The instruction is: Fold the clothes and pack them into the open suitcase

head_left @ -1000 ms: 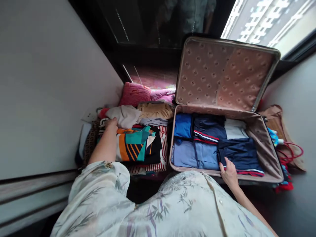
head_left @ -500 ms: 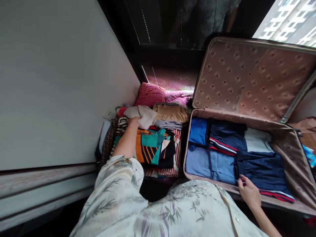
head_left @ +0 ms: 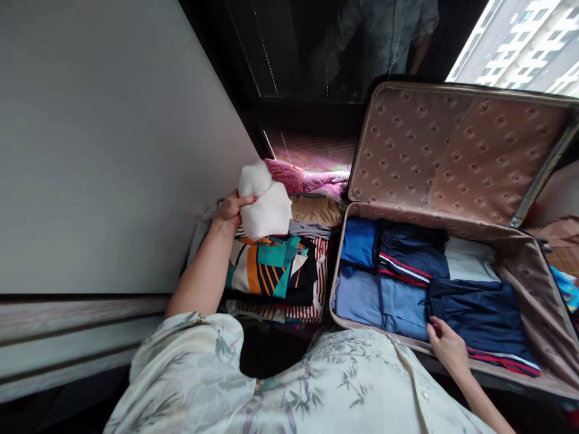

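My left hand grips a folded white garment by its left edge, thumb on top, lifted above a pile of clothes. Beneath it lies a folded top with green, orange and black patches, over a red-and-white striped garment. At the front edge of the open suitcase, my right hand rests with bent fingers against folded navy trousers; its fingertips are partly hidden, so a hold cannot be made out. Folded light blue clothes lie just left of it.
The suitcase lid stands raised at the back, against a dark window. A tan gathered garment and a pink cushion lie behind the pile. A white wall bounds the left side.
My left hand has raised the white garment off the back left of the pile, and it now faces the camera. My right hand has stayed by the navy trousers.
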Demonstrator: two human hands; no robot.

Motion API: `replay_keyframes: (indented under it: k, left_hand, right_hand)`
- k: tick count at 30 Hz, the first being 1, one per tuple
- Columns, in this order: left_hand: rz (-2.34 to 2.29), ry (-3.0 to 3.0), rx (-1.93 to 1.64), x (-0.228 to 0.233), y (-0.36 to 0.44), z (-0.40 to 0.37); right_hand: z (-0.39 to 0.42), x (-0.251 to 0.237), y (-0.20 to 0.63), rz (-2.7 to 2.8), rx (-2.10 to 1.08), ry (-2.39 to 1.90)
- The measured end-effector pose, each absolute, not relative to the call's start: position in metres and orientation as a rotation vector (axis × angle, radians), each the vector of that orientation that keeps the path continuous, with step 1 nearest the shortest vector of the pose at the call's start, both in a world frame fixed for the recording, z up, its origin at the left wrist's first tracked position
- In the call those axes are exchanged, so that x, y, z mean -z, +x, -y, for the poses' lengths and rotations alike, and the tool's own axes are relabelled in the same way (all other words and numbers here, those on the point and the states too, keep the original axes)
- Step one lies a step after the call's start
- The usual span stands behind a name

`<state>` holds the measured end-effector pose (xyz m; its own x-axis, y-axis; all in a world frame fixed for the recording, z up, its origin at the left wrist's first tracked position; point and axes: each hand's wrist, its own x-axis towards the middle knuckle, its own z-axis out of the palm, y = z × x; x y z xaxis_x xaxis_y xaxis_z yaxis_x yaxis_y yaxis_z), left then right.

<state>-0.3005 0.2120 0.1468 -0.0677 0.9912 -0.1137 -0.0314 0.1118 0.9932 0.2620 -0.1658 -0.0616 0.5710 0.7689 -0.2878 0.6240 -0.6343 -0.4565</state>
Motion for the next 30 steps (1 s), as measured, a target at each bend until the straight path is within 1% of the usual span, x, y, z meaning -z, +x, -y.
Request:
replay_keyframes:
  k: [2, 5, 8, 10, 12, 14, 16, 19, 23, 27, 30]
  left_hand:
    - [-1.126, 1.096, -1.022, -0.173, -0.274, -0.187]
    - [-0.922, 1.141, -0.739, -0.197, -0.220, -0.152]
    - [-0.751, 1.161, -0.414, -0.194, -0.159, -0.128]
    - [-0.642, 1.167, -0.200, -0.179, -0.120, -0.118]
    - [-0.557, 1.151, -0.040, -0.159, -0.087, -0.113]
    - [-0.513, 1.114, 0.040, -0.137, -0.061, -0.112]
    - [-0.501, 1.093, 0.092, -0.117, -0.045, -0.115]
    - [-0.522, 1.126, 0.204, -0.090, -0.032, -0.121]
    - [-0.553, 1.216, 0.403, -0.065, -0.028, -0.120]
    - [-0.501, 1.233, 0.496, -0.048, -0.025, -0.119]
    - [-0.524, 1.397, 0.579, -0.026, -0.013, -0.119]
  right_hand:
    - [0.142, 0.033, 0.252, 1.155, -0.789, -2.219]
    - [0.095, -0.034, 0.229, 1.176, -0.988, -1.764]
    - [0.047, -0.090, 0.211, 1.224, -1.075, -1.396]
    - [0.024, -0.100, 0.207, 1.177, -1.233, -1.263]
    - [0.017, -0.087, 0.207, 1.089, -1.580, -1.146]
    - [0.024, -0.063, 0.210, 0.985, -1.902, -1.067]
    - [0.039, -0.039, 0.214, 0.890, -2.030, -1.062]
    - [0.058, -0.019, 0.223, 0.794, -1.922, -1.175]
    - [0.066, -0.014, 0.238, 0.877, -1.746, -1.408]
    - [0.075, 0.001, 0.242, 0.912, -1.827, -1.414]
    - [0.080, 0.030, 0.233, 0.842, -1.888, -1.417]
